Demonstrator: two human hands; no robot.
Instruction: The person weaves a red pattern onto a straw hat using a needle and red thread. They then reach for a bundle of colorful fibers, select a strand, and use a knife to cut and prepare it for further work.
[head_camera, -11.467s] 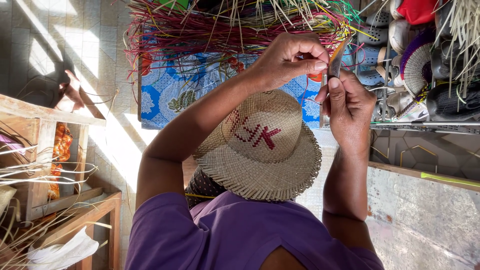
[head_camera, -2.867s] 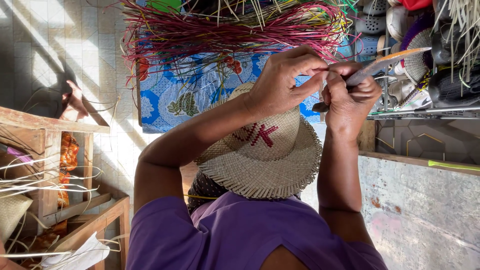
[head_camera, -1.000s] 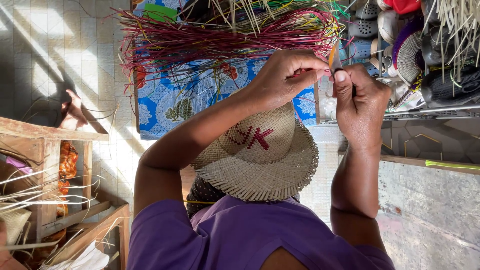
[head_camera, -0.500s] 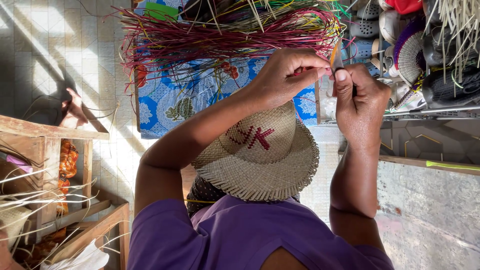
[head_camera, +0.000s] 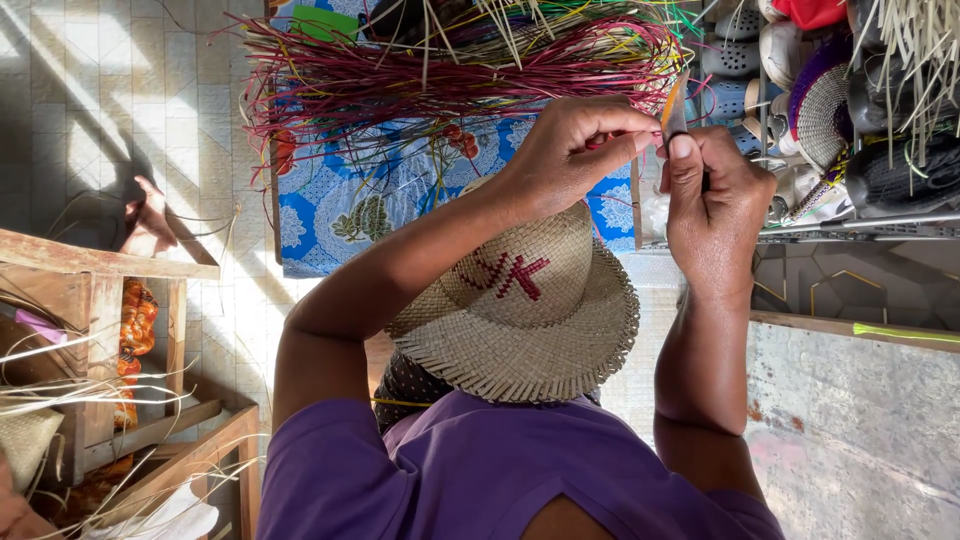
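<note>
Head view: since half a second ago my hands have barely shifted. My left hand (head_camera: 565, 150) pinches an orange strip (head_camera: 672, 100) above the woven hat (head_camera: 520, 300); my right hand (head_camera: 715, 205) is closed around it, thumb pressing. Risk, as I judge it: the thin strip slipping or splitting under the pinch.

A pale tiled floor (head_camera: 120, 90) carries a blue patterned cloth (head_camera: 340, 210) heaped with red straw strands (head_camera: 450, 75).

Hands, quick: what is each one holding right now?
Left hand: fingers pinched shut on a thin orange strip.
Right hand: closed, thumb pressed on the same strip; anything more in it is hidden.
</note>
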